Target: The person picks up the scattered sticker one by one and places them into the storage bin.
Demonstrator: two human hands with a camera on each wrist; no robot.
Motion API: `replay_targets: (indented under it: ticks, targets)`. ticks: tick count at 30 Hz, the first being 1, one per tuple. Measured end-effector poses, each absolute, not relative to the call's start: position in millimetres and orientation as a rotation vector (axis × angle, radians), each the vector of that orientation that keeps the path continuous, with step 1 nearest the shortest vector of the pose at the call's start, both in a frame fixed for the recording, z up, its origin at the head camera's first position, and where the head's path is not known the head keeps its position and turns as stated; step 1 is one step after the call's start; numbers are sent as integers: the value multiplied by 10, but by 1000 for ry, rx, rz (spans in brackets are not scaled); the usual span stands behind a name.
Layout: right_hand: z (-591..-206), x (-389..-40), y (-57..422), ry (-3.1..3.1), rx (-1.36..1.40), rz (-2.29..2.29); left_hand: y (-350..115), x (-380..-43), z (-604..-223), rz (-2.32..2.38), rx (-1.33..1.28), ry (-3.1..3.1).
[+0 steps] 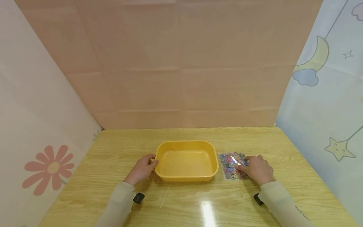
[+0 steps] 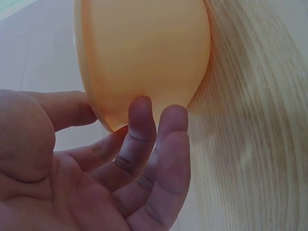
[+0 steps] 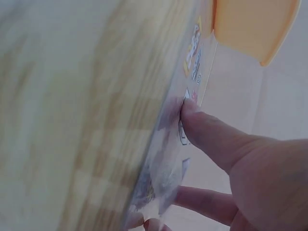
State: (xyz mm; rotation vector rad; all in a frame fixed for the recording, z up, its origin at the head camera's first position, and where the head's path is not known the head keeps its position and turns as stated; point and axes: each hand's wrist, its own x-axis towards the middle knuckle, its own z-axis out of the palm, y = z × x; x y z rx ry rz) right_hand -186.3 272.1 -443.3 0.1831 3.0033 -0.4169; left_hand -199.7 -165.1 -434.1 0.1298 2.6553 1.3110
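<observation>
The yellow, round-cornered plastic basin [image 1: 185,162] is set upright on the pale wood-grain table [image 1: 107,176]. Its left rim is pinched by the thumb and fingers of the left hand [image 1: 143,169], presumably for steadying. The flat, clear plastic packet with multicoloured figures [image 1: 229,167] is laid just right of the basin; its face is touched by the thumb of the part-spread right hand [image 1: 259,170], but whether it is pinched cannot be told. Fingers bent against the basin's outer wall are shown only by the left wrist view; the basin's inner floor, only by the head view.
</observation>
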Motion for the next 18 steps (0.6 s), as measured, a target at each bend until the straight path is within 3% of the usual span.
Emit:
replay_targets:
  ticks: [18]
  targets:
    - [-4429, -1863, 2714, 3003, 179, -535, -1629, -1998, -4327, 1313, 133, 2640]
